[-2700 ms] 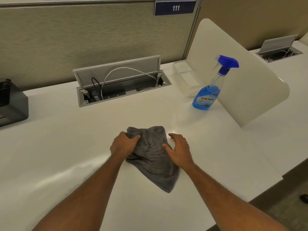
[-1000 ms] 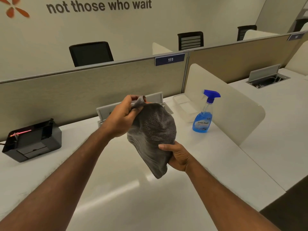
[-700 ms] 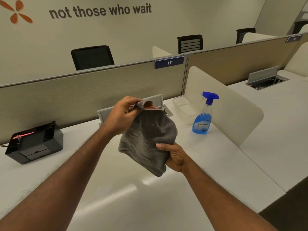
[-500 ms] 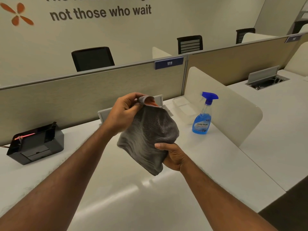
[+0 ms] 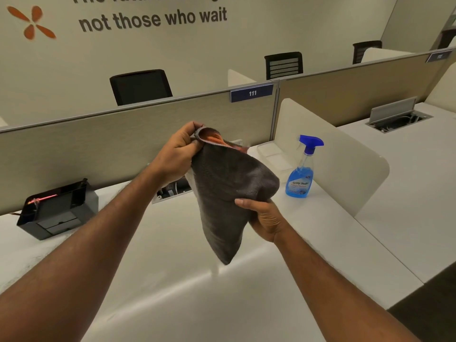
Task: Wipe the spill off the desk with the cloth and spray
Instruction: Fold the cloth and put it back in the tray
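Fingers (image 5: 190, 134) of our left hand (image 5: 176, 156) pinch the top hem of the dark grey terry cloth (image 5: 227, 191), clamped on a rolled edge that shows an orange underside; the fingers (image 5: 246, 202) of our right hand (image 5: 267, 219) curl round the cloth's lower right bunch, thumb across the front; both hands grasp it, neither is free. The cloth hangs in the air between the 2 hands, above the glossy white table (image 5: 172, 297), its loose tail pointing down and touching nothing. The clear spray bottle of blue liquid with a blue trigger head (image 5: 301, 174) stands upright on the table to the right, apart from both hands, just beside the cream curved divider panel (image 5: 340, 164). We cannot make out any spill on the table from here; only a bright streak of reflected light. We judge we are turning the cloth to find a fresh face. What could go wrong: the left pinch holds only a thin hem, so a tug from the right hand could pull it free and drop the cloth; a careless reach could topple the bottle, tall and narrow as it is; a bunched cloth may smear rather than lift; the open cable hatch (image 5: 172, 190) behind the cloth would take in liquid pushed that way.
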The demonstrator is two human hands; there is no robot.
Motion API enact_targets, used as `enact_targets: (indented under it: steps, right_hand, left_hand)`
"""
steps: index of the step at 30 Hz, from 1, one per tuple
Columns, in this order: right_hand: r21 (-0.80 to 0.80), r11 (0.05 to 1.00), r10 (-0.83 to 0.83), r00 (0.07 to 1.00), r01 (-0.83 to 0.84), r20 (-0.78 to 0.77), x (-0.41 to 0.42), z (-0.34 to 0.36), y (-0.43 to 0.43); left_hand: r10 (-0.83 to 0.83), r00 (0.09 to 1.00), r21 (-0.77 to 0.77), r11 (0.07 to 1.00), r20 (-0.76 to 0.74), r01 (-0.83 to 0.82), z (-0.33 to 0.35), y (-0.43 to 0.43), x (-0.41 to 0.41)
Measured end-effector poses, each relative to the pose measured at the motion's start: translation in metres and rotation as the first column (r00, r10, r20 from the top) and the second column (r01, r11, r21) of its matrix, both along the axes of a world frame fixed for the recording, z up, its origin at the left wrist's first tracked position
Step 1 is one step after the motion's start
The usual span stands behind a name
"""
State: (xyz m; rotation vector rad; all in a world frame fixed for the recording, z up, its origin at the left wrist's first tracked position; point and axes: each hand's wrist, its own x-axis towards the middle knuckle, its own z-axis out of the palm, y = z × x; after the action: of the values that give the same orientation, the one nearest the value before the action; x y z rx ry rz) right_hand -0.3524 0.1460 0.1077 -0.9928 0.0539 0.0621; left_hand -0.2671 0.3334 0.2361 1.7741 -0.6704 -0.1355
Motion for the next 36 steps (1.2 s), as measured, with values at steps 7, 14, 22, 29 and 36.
enact_targets:
  steps: [7,14,22,29,36]
  right_hand:
    - [-0.169,0.971,-0.149,0.981,0.169,0.124,0.010,0.019,-0.024]
    - [-0.269,0.934,-0.195,0.967,0.234,0.162,0.011,0.037,-0.034]
    - [-0.436,0.889,-0.110,0.989,0.141,0.097,0.018,0.070,-0.035]
    - [-0.370,0.928,-0.071,0.995,0.039,-0.073,0.025,0.071,-0.034]
    - [-0.343,0.936,0.037,0.992,-0.077,-0.122,0.020,0.050,-0.050]
  left_hand:
    - [0.057,0.998,-0.023,0.998,-0.007,-0.057,-0.006,0.009,0.005]
    - [0.158,0.985,-0.041,0.986,-0.072,-0.161,-0.009,0.006,0.008]
    - [0.347,0.902,-0.106,0.918,-0.256,-0.383,-0.033,0.016,0.023]
    - [0.105,0.805,-0.171,0.953,-0.585,-0.248,-0.110,0.011,-0.025]
    - [0.153,0.831,-0.140,0.954,-0.535,-0.266,-0.137,0.005,-0.034]
